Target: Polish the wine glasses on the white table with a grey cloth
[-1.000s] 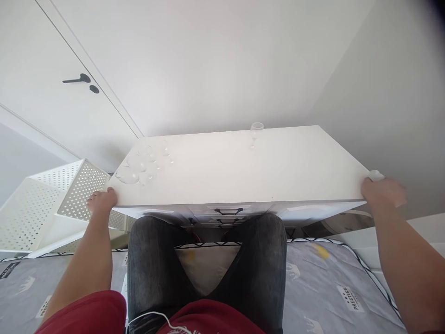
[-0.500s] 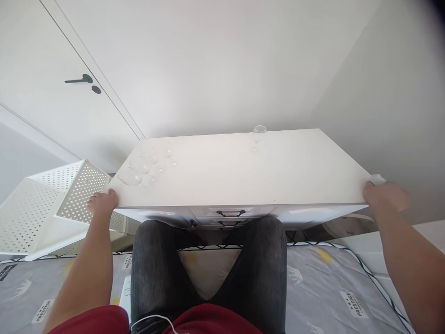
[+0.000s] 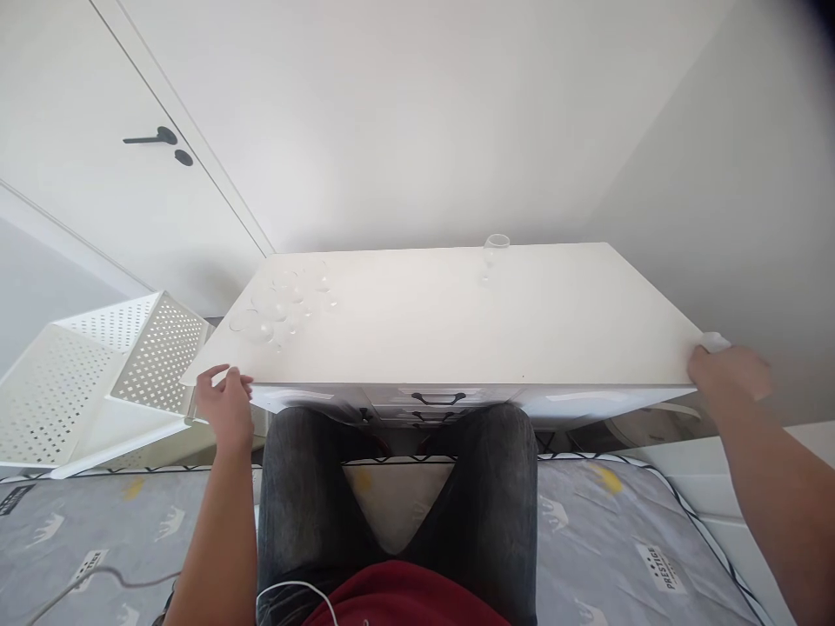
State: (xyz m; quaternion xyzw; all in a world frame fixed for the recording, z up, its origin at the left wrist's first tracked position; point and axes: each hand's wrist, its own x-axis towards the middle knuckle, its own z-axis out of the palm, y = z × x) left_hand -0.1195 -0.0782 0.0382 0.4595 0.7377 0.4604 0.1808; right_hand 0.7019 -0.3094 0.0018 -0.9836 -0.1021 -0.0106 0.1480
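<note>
The white drawer cabinet (image 3: 489, 335) is pretty boxed in: back edge on the wall, knees at the front, and a perforated white rack (image 3: 130, 365) just beside its left end. The right hand (image 3: 731, 376) is clamped over the front-right corner, while the left hand (image 3: 225, 404) is loosely curled and empty at the front-left corner. Clear glasses (image 3: 280, 304) cluster near that corner, and a lone wine glass (image 3: 496, 252) stands by the back edge.

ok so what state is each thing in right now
cabinet top, level, glasses standing on it
left hand, fingers loosely curled at the front left corner, grip unclear
right hand, clasped on the right front corner of the cabinet top
drawer, shut
wine glass, upright, looks empty
cluster of glasses, standing at the left end, looks empty
door, shut
</note>
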